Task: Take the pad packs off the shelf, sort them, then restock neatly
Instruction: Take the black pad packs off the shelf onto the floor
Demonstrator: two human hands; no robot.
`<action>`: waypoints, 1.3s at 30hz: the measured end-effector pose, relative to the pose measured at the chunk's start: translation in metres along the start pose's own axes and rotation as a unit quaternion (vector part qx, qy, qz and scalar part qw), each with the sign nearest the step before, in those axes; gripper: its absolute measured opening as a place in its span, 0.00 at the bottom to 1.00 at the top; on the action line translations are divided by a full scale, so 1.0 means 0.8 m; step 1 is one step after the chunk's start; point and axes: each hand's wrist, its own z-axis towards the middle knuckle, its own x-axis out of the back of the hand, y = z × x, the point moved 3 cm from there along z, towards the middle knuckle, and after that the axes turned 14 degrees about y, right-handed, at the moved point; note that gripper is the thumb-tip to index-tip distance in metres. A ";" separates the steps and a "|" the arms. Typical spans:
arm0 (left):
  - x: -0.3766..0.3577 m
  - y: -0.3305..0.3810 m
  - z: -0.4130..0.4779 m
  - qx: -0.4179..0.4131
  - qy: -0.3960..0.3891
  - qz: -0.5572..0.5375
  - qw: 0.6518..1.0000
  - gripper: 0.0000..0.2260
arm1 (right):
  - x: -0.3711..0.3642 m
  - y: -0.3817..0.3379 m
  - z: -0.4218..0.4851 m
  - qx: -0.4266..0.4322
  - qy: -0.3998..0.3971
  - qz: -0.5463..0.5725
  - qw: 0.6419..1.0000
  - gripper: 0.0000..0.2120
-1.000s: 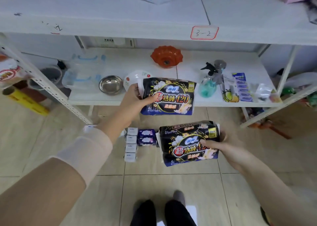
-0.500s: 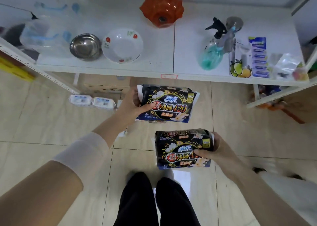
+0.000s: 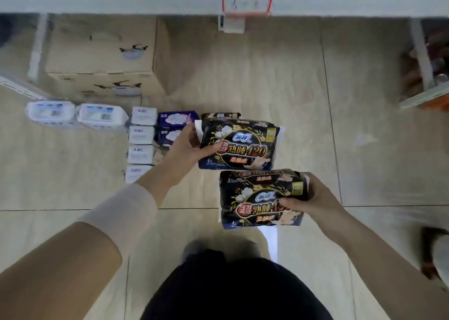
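Both hands are full. Left hand (image 3: pixel 187 147) is clamped on the short edge of a glossy black plastic pad pack with gold flowers (image 3: pixel 239 144), thumb across the front, fingers hidden behind. Right hand (image 3: pixel 313 199) is closed around the right end of what looks like two more of the same black packs stacked together (image 3: pixel 261 198), thumb pressed over the printed face. I hold each by one end so the labels face up and I can match them at a glance.

On the tiled floor (image 3: pixel 267 76), the sorting rows lie in front of the brown cardboard box (image 3: pixel 99 57): two puffy white wrapped packs (image 3: pixel 75 114) to the left, a column of small white square packs (image 3: pixel 141 147), then dark blue packs (image 3: pixel 176 125). Another black pack (image 3: pixel 221 115) peeks out just beyond my left hand, so I judge that is where these belong, like beside like.

Film wrappers are slick and soft, cushioned inside, so they give under my grip. White shelf edge with its red-framed label (image 3: pixel 247 1) runs overhead.
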 end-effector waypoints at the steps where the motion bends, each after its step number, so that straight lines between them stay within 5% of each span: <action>1: -0.005 -0.034 0.015 0.000 0.002 0.004 1.000 0.21 | -0.006 0.024 0.022 0.001 -0.001 -0.006 1.000 0.27; 6: -0.031 -0.174 0.077 -0.011 0.008 0.009 1.000 0.20 | -0.029 0.128 0.114 0.018 -0.008 -0.015 1.000 0.30; 14: -0.051 -0.301 0.144 -0.048 0.009 0.001 0.999 0.23 | -0.050 0.227 0.211 0.062 -0.011 -0.028 0.998 0.49; 23: -0.049 -0.331 0.170 -0.088 0.025 -0.017 0.996 0.21 | -0.078 0.261 0.260 0.077 -0.008 0.002 0.997 0.41; 30: -0.038 -0.347 0.185 -0.105 0.048 -0.027 0.993 0.24 | -0.100 0.268 0.281 0.087 -0.008 0.016 0.996 0.24; 39: -0.034 -0.366 0.207 -0.124 0.038 0.000 0.992 0.27 | -0.121 0.273 0.293 0.168 -0.020 -0.021 0.985 0.26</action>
